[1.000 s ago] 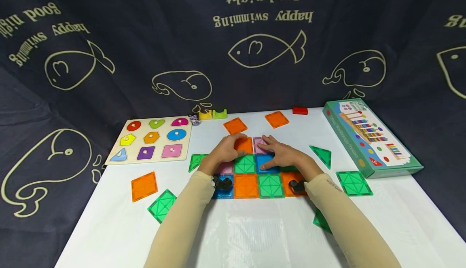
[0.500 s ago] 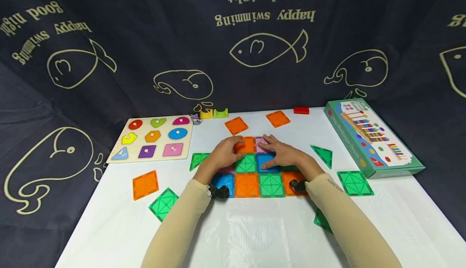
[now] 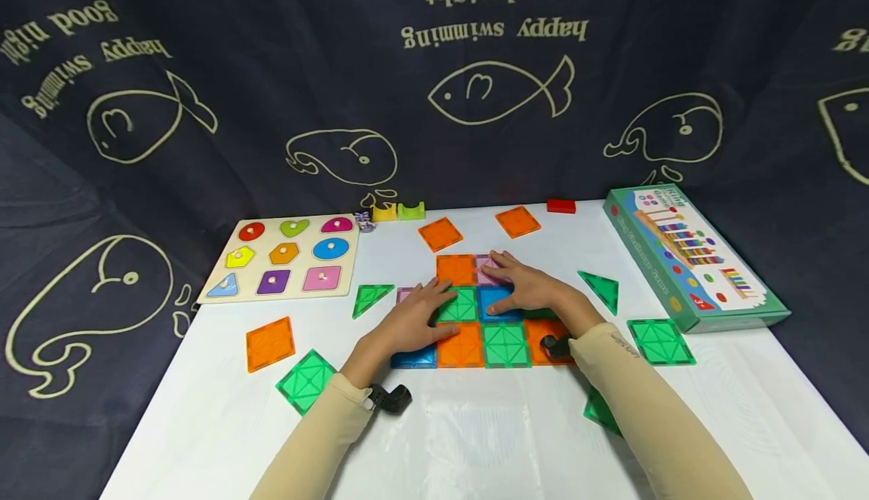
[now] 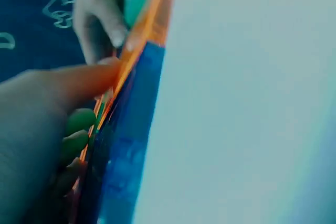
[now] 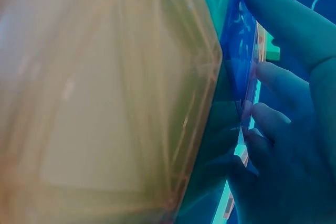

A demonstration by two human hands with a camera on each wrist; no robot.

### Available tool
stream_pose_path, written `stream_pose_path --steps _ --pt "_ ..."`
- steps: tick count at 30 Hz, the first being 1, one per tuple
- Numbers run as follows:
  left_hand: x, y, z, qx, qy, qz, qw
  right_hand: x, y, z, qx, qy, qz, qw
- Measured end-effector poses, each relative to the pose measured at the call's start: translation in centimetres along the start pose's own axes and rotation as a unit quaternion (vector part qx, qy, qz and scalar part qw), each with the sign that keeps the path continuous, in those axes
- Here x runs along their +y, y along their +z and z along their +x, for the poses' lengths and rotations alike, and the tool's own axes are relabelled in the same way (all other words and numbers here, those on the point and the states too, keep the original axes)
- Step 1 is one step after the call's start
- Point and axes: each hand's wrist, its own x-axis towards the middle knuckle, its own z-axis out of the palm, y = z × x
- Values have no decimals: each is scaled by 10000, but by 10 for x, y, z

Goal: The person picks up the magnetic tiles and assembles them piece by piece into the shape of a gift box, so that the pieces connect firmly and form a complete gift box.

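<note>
Translucent square magnetic tiles lie edge to edge in a stepped arrangement mid-table. Its front row shows a blue tile (image 3: 416,358), an orange tile (image 3: 460,346) and a green tile (image 3: 506,346). My left hand (image 3: 410,320) rests spread over the left side, fingers by another green tile (image 3: 462,305) and thumb on the front orange one; the thumb (image 4: 86,82) also shows in the left wrist view. On the right, my right hand (image 3: 532,286) lies with fingers apart, fingertips at a pink tile (image 3: 486,271) and thumb on a blue tile (image 3: 494,301). Both hands hide some tiles.
Loose orange tiles (image 3: 440,234) and green tiles (image 3: 307,381) lie around the arrangement. A shape puzzle board (image 3: 308,289) stands back left, a green game box (image 3: 692,259) back right. A red block (image 3: 560,206) sits at the table's far edge.
My left hand has slid back toward me and to the left, uncovering the rear orange tile and part of the left pink tile. My right hand stays in place.
</note>
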Motion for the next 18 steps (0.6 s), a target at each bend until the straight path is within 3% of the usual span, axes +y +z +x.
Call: stream_pose_path --steps 8,14,18 --pt "-7 8 -8 190 67 -65 9998 -15 5 -25 86 -21 -710 9974" --pt "-4 8 -4 225 -95 -76 9997 -10 0 -61 353 -240 -622 9971" --pt "0 7 -4 203 -139 -154 9996 -4 0 -97 549 -317 -584 9963"
